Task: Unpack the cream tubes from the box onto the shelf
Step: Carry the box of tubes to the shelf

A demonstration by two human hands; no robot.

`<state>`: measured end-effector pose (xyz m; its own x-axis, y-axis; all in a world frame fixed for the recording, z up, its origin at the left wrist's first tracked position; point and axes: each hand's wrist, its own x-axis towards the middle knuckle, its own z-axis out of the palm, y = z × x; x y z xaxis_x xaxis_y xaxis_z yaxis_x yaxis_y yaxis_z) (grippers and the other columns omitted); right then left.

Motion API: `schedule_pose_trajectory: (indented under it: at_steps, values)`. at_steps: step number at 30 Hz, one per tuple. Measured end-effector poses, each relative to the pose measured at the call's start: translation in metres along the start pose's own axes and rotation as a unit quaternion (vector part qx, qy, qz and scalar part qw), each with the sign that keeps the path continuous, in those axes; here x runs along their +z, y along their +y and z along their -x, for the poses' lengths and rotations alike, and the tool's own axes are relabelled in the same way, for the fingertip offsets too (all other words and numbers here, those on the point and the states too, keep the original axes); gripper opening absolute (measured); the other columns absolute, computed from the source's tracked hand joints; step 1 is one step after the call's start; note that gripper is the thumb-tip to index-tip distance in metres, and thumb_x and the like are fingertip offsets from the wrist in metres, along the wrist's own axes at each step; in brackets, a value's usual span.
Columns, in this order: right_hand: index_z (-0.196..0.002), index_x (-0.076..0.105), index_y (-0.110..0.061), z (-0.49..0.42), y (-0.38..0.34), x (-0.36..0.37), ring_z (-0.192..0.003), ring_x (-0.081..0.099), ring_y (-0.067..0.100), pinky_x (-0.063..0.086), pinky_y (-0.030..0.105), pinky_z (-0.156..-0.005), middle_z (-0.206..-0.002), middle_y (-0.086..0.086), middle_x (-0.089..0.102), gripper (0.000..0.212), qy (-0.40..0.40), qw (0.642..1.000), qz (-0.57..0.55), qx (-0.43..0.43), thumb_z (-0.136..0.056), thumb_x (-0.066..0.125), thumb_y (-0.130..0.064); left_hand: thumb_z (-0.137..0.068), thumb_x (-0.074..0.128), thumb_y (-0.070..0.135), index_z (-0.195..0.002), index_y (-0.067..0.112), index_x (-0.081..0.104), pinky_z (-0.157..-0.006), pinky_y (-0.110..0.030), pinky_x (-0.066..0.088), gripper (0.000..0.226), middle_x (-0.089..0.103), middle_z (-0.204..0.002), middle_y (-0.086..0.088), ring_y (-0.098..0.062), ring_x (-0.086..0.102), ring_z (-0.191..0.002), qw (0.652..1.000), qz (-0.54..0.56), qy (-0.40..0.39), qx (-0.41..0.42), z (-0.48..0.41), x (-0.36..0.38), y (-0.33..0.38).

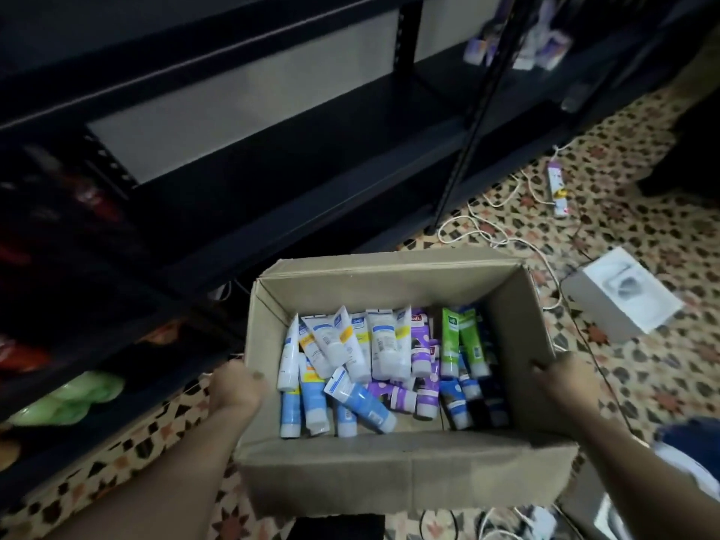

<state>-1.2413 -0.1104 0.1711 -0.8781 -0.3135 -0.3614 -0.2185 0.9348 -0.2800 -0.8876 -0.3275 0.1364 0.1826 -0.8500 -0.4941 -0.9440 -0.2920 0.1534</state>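
An open cardboard box hangs in front of me above the patterned floor, carried between both hands. My left hand grips its left wall, fingers curled over the rim. My right hand grips the right wall the same way. Inside lie several cream tubes: white and blue ones at the left, purple ones in the middle, green ones at the right. The dark metal shelf stands just beyond the box, its nearest boards bare.
White cables and a power strip lie on the floor to the right. A white carton sits right of the box. Green packets and red items fill the shelf's left bays. Purple products sit far right.
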Motion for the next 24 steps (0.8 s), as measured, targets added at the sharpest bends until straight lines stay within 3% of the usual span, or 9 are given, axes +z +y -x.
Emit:
schedule_pose_trajectory:
  at_steps: [5, 8, 10, 14, 19, 24]
  values:
    - [-0.081, 0.057, 0.006, -0.048, -0.011, 0.005, -0.074, 0.059, 0.036, 0.043, 0.036, -0.062, -0.074, 0.023, 0.056, 0.025, -0.008, 0.999, -0.023, 0.039, -0.082, 0.066, -0.017, -0.084, 0.06, 0.014, -0.108, -0.005, 0.065, -0.085, -0.038, 0.051, 0.03, 0.065, -0.113, -0.026, -0.04, 0.061, -0.108, 1.0, -0.003, -0.013, 0.023, -0.034, 0.011, 0.056]
    - [-0.066, 0.052, -0.002, -0.068, -0.028, 0.002, -0.079, 0.062, 0.041, 0.05, 0.043, -0.07, -0.076, 0.026, 0.06, 0.026, -0.002, 1.0, 0.004, 0.025, -0.083, 0.065, -0.017, -0.086, 0.06, 0.015, -0.111, -0.004, 0.064, -0.085, -0.036, 0.049, 0.031, 0.064, -0.116, -0.025, -0.039, 0.059, -0.111, 1.0, -0.014, -0.026, 0.002, -0.047, 0.01, 0.077]
    - [-0.062, 0.048, -0.005, -0.08, -0.042, -0.004, -0.079, 0.062, 0.041, 0.049, 0.041, -0.068, -0.073, 0.022, 0.056, 0.029, 0.002, 1.0, 0.016, 0.02, -0.083, 0.065, -0.017, -0.087, 0.06, 0.015, -0.114, -0.003, 0.063, -0.088, -0.037, 0.048, 0.032, 0.062, -0.119, -0.025, -0.039, 0.057, -0.114, 0.999, -0.012, -0.033, 0.002, -0.056, 0.007, 0.088]
    - [-0.088, 0.061, 0.007, -0.1, -0.064, -0.017, -0.077, 0.062, 0.037, 0.047, 0.037, -0.063, -0.08, 0.023, 0.06, 0.024, -0.023, 0.999, 0.018, 0.029, -0.082, 0.066, -0.016, -0.086, 0.062, 0.014, -0.109, -0.006, 0.064, -0.088, -0.04, 0.049, 0.031, 0.063, -0.115, -0.028, -0.041, 0.059, -0.111, 0.999, -0.001, -0.045, -0.009, -0.069, 0.004, 0.1]
    - [-0.089, 0.062, 0.004, -0.118, -0.097, -0.029, -0.072, 0.054, 0.029, 0.04, 0.033, -0.063, -0.078, 0.018, 0.056, 0.018, -0.02, 0.998, 0.052, -0.015, -0.081, 0.066, -0.011, -0.085, 0.061, 0.021, -0.108, -0.005, 0.065, -0.086, -0.044, 0.052, 0.035, 0.062, -0.113, -0.027, -0.042, 0.06, -0.108, 0.997, 0.01, -0.061, -0.04, -0.074, 0.002, 0.102]
    - [-0.093, 0.064, 0.003, -0.142, -0.122, -0.026, -0.067, 0.054, 0.026, 0.036, 0.028, -0.053, -0.078, 0.016, 0.059, 0.019, -0.047, 0.993, 0.082, -0.066, -0.085, 0.066, -0.014, -0.09, 0.059, 0.022, -0.112, -0.006, 0.063, -0.086, -0.038, 0.049, 0.036, 0.064, -0.116, -0.024, -0.038, 0.06, -0.11, 0.994, 0.034, -0.072, -0.077, -0.068, 0.011, 0.094]
